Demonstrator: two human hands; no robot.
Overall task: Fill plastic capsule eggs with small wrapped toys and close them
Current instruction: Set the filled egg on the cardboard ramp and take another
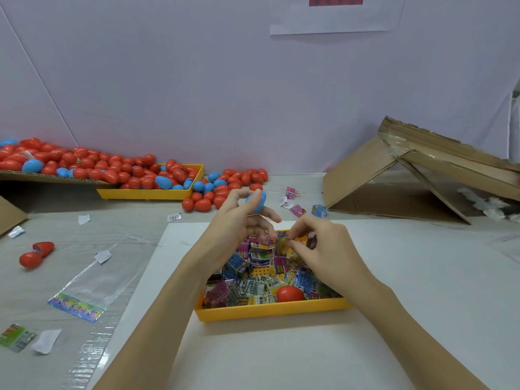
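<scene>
My left hand (239, 220) holds a blue capsule egg half (258, 201) between thumb and fingers, raised above the far edge of a yellow tray (270, 312). The tray is full of several small wrapped toys (253, 280), and one red egg (289, 294) lies among them near its front. My right hand (323, 249) pinches a small wrapped toy (284, 241) with its fingertips, just over the tray's far side and close to my left hand.
A second yellow tray (149, 194) and a cardboard sheet (47, 178) at the back left hold several red and blue eggs, with more loose beside them. An open red egg (36, 253) lies left. Plastic bags (84, 294) lie at the left, a collapsed cardboard box (416, 175) at the right.
</scene>
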